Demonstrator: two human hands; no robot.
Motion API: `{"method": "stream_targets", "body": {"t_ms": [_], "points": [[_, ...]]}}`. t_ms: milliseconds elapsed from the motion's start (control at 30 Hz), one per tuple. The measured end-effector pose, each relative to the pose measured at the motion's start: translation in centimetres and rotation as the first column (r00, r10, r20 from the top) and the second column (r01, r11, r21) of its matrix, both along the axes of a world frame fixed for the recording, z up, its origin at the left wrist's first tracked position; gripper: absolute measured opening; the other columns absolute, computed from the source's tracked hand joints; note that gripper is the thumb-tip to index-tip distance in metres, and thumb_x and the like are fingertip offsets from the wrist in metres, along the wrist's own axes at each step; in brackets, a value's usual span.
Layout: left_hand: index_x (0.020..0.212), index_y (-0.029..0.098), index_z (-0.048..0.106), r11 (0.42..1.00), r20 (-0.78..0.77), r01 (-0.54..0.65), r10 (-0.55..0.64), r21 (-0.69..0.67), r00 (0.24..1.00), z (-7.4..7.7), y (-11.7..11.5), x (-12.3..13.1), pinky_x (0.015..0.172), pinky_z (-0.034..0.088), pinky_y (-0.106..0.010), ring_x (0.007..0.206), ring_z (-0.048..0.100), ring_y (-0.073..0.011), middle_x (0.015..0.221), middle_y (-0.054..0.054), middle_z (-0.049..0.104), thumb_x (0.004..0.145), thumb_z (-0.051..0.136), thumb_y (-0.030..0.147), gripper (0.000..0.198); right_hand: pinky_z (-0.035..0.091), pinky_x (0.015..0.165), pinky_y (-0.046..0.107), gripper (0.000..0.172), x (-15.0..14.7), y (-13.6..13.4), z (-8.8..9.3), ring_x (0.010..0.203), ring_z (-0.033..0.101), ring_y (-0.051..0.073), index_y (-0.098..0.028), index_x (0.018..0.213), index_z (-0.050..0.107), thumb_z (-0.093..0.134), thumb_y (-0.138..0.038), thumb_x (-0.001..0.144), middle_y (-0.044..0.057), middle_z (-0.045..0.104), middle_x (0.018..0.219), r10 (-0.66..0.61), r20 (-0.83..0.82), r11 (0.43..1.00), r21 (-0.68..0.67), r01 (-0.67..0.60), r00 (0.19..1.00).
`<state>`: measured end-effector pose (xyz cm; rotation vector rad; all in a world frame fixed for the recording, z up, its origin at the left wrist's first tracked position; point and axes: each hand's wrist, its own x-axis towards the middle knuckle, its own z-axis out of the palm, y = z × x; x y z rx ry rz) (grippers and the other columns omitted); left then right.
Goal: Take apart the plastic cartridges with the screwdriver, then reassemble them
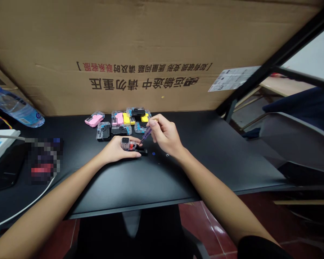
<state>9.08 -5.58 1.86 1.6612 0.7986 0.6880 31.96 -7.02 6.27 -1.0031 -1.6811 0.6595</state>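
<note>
"What's in the left hand (115, 149)?"

"A small gadget (129, 145), clear casing toward the palm, a black part jutting out to the right. It's low over the counter (105, 194), on the near side of a cluster of similar cases (121, 130). The fingers are curled around it, thumb along the near side, others on the far side."

"And the right hand (166, 135)?"

"Fingers pinched shut on the purple handle of a screwdriver (146, 135). It slants down to the left, tip right at the gadget's black part. From where I'm standing I can't tell whether the tip is seated in anything."

"I see something red in there."

"Yes, a red piece (131, 146), next to the clear casing."

"And those loose bits?"

"A blue dot of a thing (153, 153) just right of the gadget, and a pale curved piece (167, 155) farther right. Both lie on the counter, too small to make out well."

"What colours are the other cases?"

"Clear with pink, yellow or black parts, crowded together near the cardboard panel (140, 32). A pink one (94, 119) lies at the left end. There's a water bottle (18, 106) well off to the left."
</note>
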Motion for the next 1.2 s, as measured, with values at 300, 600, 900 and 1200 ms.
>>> {"method": "stream_targets", "body": {"t_ms": [300, 600, 900, 1200], "points": [[0.123, 0.013, 0.080, 0.999, -0.044, 0.000, 0.002, 0.040, 0.999, 0.4, 0.0, -0.1, 0.109, 0.063, -0.047, 0.110, 0.082, -0.0300, 0.121, -0.013, 0.084, 0.075, 0.096, 0.037, 0.056, 0.047, 0.047, 0.028, 0.044, -1.1, -0.6, -0.2, 0.041, 0.060, 0.015, -0.027, 0.080, 0.058, 0.072, -0.065, 0.098, -0.007, 0.060, 0.049, -0.058, -0.099, 0.998, -0.010, 0.057, 0.993], [0.125, 0.011, 0.078, 1.000, -0.020, 0.000, 0.000, 0.002, 1.000, 0.2, 0.0, 0.0, 0.111, 0.062, -0.048, 0.112, 0.082, -0.0298, 0.122, -0.015, 0.084, 0.074, 0.096, 0.035, 0.059, 0.043, 0.039, 0.028, 0.046, -1.2, -0.6, -0.3, 0.037, 0.060, 0.015, -0.028, 0.077, 0.058, 0.072, -0.066, 0.097, -0.006, 0.060, 0.047, -0.187, -0.203, 0.982, -0.001, 0.191, 0.961], [0.125, 0.013, 0.078, 1.000, -0.011, 0.000, 0.000, 0.010, 1.000, 0.0, 0.0, 0.0, 0.111, 0.062, -0.048, 0.113, 0.082, -0.0294, 0.122, -0.014, 0.084, 0.075, 0.096, 0.035, 0.057, 0.044, 0.039, 0.029, 0.047, -1.0, -0.6, 0.1, 0.035, 0.058, 0.015, -0.027, 0.077, 0.062, 0.073, -0.068, 0.096, -0.006, 0.058, 0.045, -0.207, -0.206, 0.977, -0.004, 0.211, 0.956], [0.126, 0.013, 0.078, 1.000, -0.020, 0.000, 0.000, 0.000, 1.000, 0.0, 0.0, -0.1, 0.110, 0.062, -0.048, 0.111, 0.082, -0.0294, 0.122, -0.014, 0.084, 0.074, 0.097, 0.035, 0.059, 0.042, 0.039, 0.028, 0.047, -1.2, -0.4, -0.3, 0.035, 0.056, 0.015, -0.027, 0.075, 0.061, 0.074, -0.067, 0.095, -0.006, 0.057, 0.045, -0.172, -0.202, 0.984, -0.069, 0.161, 0.964]]}}
